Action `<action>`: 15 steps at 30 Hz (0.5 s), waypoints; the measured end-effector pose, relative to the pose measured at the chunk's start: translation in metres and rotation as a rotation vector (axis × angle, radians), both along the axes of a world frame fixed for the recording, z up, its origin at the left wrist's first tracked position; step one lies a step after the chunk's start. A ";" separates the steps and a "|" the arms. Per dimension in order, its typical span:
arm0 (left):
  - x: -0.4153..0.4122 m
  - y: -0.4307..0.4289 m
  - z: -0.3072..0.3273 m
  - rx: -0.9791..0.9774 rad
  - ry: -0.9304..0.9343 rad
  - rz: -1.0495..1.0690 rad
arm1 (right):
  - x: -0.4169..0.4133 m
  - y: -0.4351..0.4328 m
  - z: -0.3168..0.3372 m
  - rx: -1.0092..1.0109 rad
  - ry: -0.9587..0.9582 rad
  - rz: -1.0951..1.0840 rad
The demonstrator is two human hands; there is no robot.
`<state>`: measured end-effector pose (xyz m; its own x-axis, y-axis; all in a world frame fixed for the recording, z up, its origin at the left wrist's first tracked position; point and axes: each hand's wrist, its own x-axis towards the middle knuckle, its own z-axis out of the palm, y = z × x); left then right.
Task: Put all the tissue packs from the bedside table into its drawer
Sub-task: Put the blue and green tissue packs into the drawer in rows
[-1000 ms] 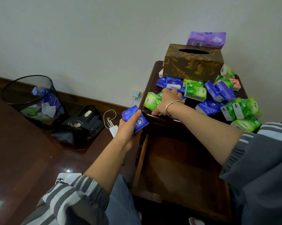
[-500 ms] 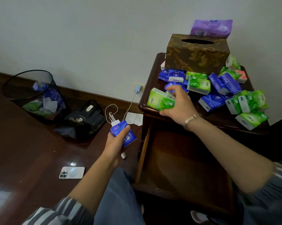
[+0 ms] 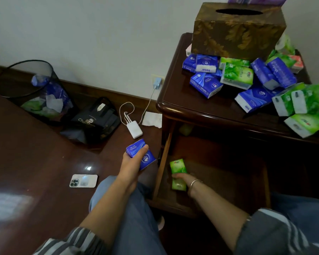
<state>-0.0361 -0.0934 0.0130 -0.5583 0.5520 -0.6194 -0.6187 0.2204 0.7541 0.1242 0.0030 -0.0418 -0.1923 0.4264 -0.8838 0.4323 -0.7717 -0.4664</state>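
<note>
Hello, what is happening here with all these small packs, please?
A person is moving tissue packs from the bedside table into its open drawer. The right hand is setting a green pack down inside the drawer. The left hand holds a blue pack over the floor, beside the drawer. Many blue and green packs are on the tabletop, in front of a brown tissue box.

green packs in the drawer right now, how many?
1: a green pack at the front left of the drawer, held by the right hand. A faint green patch in the dark back corner may be another; too dim to tell.
</note>
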 end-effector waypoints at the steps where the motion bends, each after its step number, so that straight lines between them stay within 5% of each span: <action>1: -0.001 -0.001 -0.001 -0.003 0.000 0.010 | -0.003 -0.002 -0.003 0.029 -0.046 0.035; 8: -0.001 0.003 -0.007 -0.035 -0.014 0.000 | 0.013 0.015 -0.022 0.185 -0.251 0.108; 15: 0.001 0.002 -0.003 -0.054 0.011 -0.016 | -0.005 0.004 -0.030 0.275 -0.249 0.105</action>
